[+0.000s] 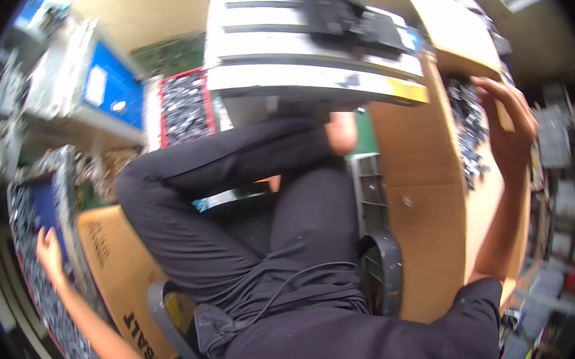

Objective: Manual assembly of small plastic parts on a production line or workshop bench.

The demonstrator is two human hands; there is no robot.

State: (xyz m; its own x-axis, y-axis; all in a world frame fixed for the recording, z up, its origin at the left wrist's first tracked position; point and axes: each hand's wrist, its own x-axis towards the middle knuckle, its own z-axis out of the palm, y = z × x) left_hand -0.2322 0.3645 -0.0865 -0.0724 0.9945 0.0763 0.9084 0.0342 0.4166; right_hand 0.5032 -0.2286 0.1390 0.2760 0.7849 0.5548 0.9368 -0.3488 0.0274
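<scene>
My left hand reaches out to the far left, above a long bin of small grey and black parts. Its fingers are apart and nothing shows in them. On the other side, my right hand is raised by a tall cardboard box, next to a heap of small dark parts inside it. The right fingers are bent but apart, with no object visible between them. Ahead of my knees stands a pale slotted metal machine bed with a black fixture on top; neither hand touches it.
A red-edged tray of small grey parts lies beyond my left knee. A blue-fronted cabinet stands at the upper left. Beside my chair are a cardboard carton and the chair's black armrests. Shelves with boxes line the right.
</scene>
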